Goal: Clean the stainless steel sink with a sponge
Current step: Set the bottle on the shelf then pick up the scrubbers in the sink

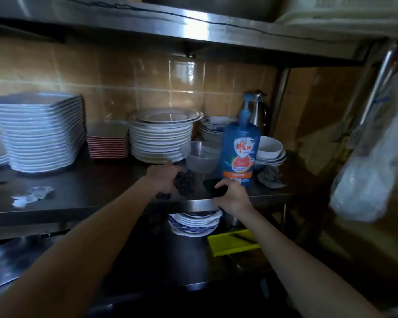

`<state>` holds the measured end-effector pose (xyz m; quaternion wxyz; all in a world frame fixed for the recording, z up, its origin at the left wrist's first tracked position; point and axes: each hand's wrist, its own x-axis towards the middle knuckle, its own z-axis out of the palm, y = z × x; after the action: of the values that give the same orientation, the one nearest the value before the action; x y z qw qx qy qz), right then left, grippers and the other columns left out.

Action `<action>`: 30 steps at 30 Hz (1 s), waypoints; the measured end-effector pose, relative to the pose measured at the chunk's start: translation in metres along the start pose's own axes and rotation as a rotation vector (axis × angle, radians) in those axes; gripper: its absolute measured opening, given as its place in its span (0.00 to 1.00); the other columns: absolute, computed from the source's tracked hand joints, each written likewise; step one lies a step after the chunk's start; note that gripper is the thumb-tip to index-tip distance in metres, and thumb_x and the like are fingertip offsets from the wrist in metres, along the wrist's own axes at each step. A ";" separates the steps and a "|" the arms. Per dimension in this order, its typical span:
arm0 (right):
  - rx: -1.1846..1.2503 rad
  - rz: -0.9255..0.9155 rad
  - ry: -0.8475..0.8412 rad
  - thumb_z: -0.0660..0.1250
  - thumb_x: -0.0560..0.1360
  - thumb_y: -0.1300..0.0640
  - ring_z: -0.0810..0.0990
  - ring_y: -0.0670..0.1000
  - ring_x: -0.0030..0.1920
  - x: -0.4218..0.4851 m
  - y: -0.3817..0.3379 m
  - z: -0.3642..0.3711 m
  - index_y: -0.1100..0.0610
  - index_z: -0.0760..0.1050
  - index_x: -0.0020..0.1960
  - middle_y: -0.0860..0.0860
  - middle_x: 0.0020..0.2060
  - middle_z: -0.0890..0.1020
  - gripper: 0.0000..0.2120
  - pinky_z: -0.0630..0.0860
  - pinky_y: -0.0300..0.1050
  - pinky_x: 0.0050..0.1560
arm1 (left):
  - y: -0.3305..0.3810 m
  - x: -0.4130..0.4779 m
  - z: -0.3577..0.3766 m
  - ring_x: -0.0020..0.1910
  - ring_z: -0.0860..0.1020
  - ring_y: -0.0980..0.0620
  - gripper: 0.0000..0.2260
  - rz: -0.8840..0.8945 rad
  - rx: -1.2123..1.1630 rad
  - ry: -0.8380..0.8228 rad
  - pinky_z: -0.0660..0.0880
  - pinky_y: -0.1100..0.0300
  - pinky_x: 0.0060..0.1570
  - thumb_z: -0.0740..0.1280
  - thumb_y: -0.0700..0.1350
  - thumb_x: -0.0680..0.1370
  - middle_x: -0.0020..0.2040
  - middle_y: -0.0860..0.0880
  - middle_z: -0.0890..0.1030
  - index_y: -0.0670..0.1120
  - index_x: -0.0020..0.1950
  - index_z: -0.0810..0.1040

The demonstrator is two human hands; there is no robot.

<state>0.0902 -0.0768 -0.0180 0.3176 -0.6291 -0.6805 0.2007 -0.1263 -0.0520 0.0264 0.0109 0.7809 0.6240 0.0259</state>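
Head: left fingers (170, 171) hold scourer (185, 182), right fingers (225, 183) grip sponge (216, 191); soap bottle (239, 152) just behind.

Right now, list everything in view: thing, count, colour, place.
square plates: one tall stack, white, shelf left
square dishes: one stack, red-edged, beside them
round plates: one stack, white, shelf middle
soap bottle: one, blue, shelf right
bowls: several, white, right of soap bottle
flask: one, steel, behind the bottle
rag: one, grey, by the bowls
patterned plates: one stack, blue-white, below shelf
board: one, yellow, lower right
scouring pad: one, dark, shelf front
sponge: one, black, shelf front
left hand: grips the scouring pad
right hand: grips the sponge
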 end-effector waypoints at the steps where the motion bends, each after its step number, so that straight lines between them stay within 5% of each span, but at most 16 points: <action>1: -0.002 -0.003 -0.004 0.73 0.63 0.59 0.78 0.53 0.55 0.007 -0.003 0.005 0.52 0.78 0.52 0.52 0.53 0.80 0.18 0.75 0.44 0.50 | -0.005 0.005 0.003 0.63 0.73 0.45 0.33 -0.006 0.002 0.003 0.72 0.53 0.58 0.73 0.58 0.65 0.66 0.49 0.70 0.60 0.68 0.65; 15: -0.093 0.080 0.050 0.73 0.65 0.54 0.76 0.55 0.58 0.058 0.001 0.053 0.52 0.78 0.55 0.51 0.55 0.81 0.18 0.74 0.45 0.53 | -0.044 0.041 0.043 0.58 0.75 0.43 0.28 0.018 -0.034 0.039 0.71 0.51 0.53 0.72 0.60 0.66 0.60 0.47 0.73 0.51 0.62 0.70; 23: -0.126 0.082 0.082 0.72 0.70 0.47 0.75 0.56 0.60 0.057 0.006 0.058 0.54 0.79 0.57 0.54 0.57 0.79 0.19 0.75 0.49 0.57 | -0.054 0.033 0.055 0.65 0.69 0.44 0.31 0.041 -0.041 0.072 0.67 0.50 0.63 0.66 0.64 0.71 0.68 0.49 0.68 0.55 0.70 0.65; 30: -0.148 0.059 0.073 0.71 0.70 0.46 0.72 0.55 0.64 0.039 0.002 0.048 0.53 0.77 0.61 0.52 0.61 0.78 0.22 0.73 0.50 0.62 | -0.050 0.015 0.056 0.66 0.69 0.45 0.30 0.018 -0.076 0.104 0.68 0.50 0.60 0.63 0.63 0.73 0.72 0.52 0.64 0.56 0.72 0.60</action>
<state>0.0583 -0.0323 -0.0465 0.2890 -0.6776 -0.6625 0.1359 -0.1685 -0.0251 -0.0317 0.0078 0.7832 0.6151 0.0902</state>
